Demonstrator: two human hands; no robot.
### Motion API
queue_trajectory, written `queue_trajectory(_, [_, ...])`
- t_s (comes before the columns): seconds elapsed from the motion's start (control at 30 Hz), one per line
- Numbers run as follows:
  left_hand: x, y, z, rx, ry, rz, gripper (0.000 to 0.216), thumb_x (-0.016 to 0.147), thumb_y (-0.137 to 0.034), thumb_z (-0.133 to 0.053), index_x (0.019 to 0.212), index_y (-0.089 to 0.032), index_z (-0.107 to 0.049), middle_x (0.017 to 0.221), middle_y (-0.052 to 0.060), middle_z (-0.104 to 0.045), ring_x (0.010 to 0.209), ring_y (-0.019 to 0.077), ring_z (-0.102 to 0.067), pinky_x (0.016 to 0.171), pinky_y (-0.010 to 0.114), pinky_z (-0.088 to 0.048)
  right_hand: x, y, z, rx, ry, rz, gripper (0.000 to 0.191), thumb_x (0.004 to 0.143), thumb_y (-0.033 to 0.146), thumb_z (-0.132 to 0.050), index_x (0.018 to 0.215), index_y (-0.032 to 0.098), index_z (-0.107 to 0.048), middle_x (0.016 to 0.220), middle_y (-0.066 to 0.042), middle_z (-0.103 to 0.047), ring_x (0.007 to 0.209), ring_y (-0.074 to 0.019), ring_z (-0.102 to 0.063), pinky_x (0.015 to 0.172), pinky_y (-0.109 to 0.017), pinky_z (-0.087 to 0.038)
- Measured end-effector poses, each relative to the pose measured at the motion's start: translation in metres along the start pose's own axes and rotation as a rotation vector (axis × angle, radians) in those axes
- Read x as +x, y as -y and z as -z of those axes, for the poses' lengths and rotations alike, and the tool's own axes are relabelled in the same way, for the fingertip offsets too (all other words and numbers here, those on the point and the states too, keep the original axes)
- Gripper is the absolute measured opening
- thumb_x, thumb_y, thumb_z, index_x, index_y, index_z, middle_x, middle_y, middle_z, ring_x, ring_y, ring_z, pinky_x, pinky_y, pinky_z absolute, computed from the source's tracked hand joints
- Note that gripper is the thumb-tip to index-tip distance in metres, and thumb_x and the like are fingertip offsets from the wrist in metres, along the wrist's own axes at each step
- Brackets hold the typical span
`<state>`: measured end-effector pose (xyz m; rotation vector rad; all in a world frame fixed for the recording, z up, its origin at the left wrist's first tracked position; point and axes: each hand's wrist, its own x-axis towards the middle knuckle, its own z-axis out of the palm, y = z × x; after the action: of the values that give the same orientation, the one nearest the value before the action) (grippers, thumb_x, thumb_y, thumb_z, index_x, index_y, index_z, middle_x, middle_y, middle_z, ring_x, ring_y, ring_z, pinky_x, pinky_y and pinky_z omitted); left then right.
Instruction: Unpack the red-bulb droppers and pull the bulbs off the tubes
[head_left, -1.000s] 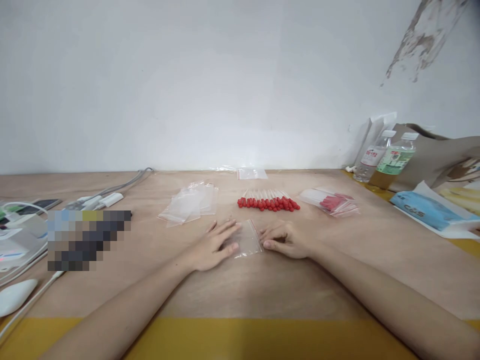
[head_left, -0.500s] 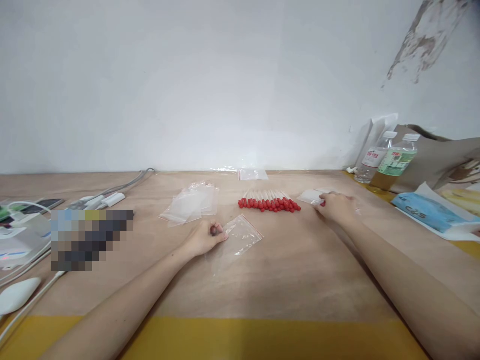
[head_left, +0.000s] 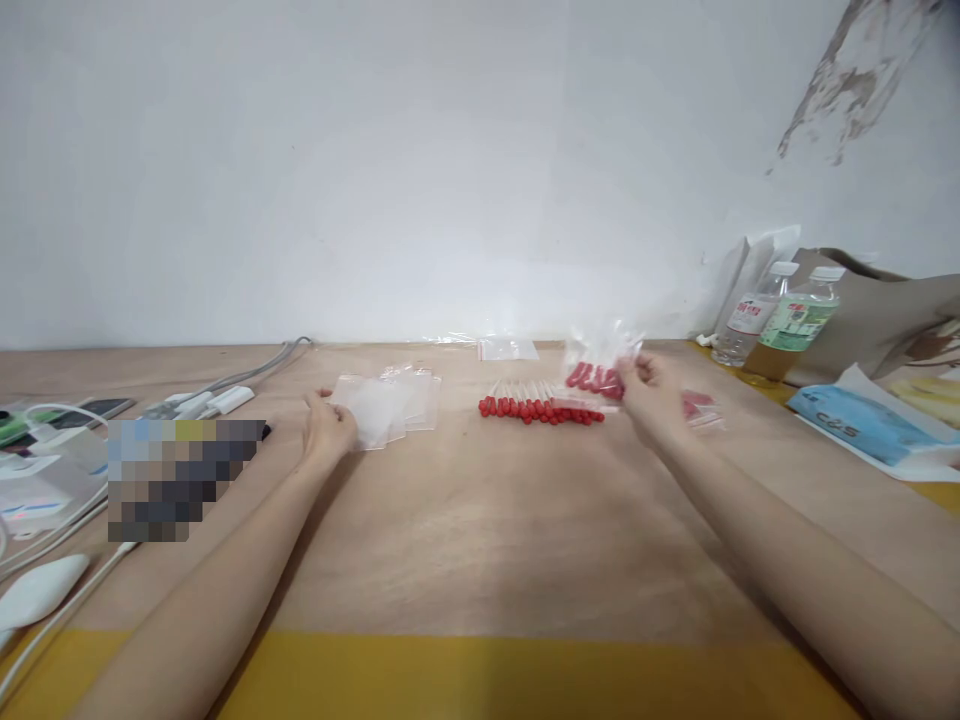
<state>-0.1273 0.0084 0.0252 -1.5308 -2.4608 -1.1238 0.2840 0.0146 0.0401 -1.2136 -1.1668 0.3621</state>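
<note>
My left hand (head_left: 328, 427) rests at the near edge of a pile of clear zip bags (head_left: 390, 400), fingers curled onto a bag. My right hand (head_left: 651, 392) is closed on a clear bag filled with red-tipped swabs (head_left: 598, 368), lifted just above the table. A row of loose red-tipped swabs (head_left: 540, 407) lies on the wooden table (head_left: 487, 530) between the hands. Another filled bag (head_left: 701, 408) lies just right of my right hand.
Two plastic bottles (head_left: 780, 318) stand at the back right beside a brown bag and a blue packet (head_left: 855, 425). Cables, chargers and a phone (head_left: 97, 408) lie at the left, with a white mouse (head_left: 37, 590). A small clear bag (head_left: 506, 348) lies by the wall.
My left hand carried the empty bag from the table's middle to the bag pile at the left. My right hand reached right, took a filled bag and lifted it.
</note>
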Motion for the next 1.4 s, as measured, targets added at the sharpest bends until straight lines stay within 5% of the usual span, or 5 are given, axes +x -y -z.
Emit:
queue_trajectory(0.23, [-0.033,-0.027,0.011,0.235,-0.184,-0.348,0.036,0.077,-0.030,-0.048,0.110,-0.016,-0.046,0.114,0.015,-0.046,0.109,0.0335,-0.040,0.089,0.049,-0.030,-0.106,0.019,-0.043,0.349,0.596,-0.421,0.043,0.072,0.030,-0.055,0.109,0.019,-0.035,0.060,0.004,-0.054,0.046,-0.0103,-0.050,0.045,-0.024,-0.043])
queue_trajectory(0.37, [-0.082,-0.059,0.023,-0.095,0.391,-0.887,0.032,0.080,-0.042,-0.047,0.101,-0.019,-0.053,0.104,0.007,-0.054,0.102,0.0215,-0.049,0.090,0.034,-0.038,-0.125,0.022,-0.041,0.340,0.781,-0.425,0.053,0.078,0.028,-0.047,0.123,0.021,-0.022,0.059,0.005,-0.052,0.047,-0.0128,-0.053,0.047,-0.027,-0.046])
queue_trajectory(0.7, [-0.114,-0.071,0.007,-0.199,0.898,-1.248,0.033,0.090,-0.030,-0.033,0.117,-0.032,-0.051,0.130,0.000,-0.044,0.125,0.0186,-0.033,0.103,0.036,-0.026,-0.094,0.029,-0.017,-0.247,0.889,0.605,0.033,0.076,0.041,-0.054,0.103,0.022,-0.060,0.096,-0.007,-0.060,0.087,-0.0195,-0.056,0.077,-0.034,-0.044])
queue_trajectory(0.9, [-0.109,-0.063,-0.013,-0.332,0.582,-0.660,0.037,0.082,-0.042,-0.045,0.111,-0.020,-0.049,0.097,0.006,-0.058,0.084,0.0176,-0.057,0.076,0.033,-0.046,-0.102,0.023,-0.019,-0.249,1.023,0.661,0.049,0.077,0.047,-0.053,0.119,0.023,-0.049,0.119,-0.009,-0.052,0.105,-0.0213,-0.050,0.089,-0.036,-0.039])
queue_trajectory(1.4, [-0.137,-0.086,-0.009,-0.877,0.984,0.012,0.055,0.062,-0.022,-0.070,0.107,-0.015,-0.039,0.061,-0.007,-0.053,0.053,0.0071,-0.051,0.057,0.022,-0.042,-0.113,0.023,-0.025,-0.400,0.849,0.455,0.046,0.078,0.053,-0.048,0.112,0.022,-0.050,0.098,-0.007,-0.055,0.089,-0.0200,-0.051,0.080,-0.037,-0.036])
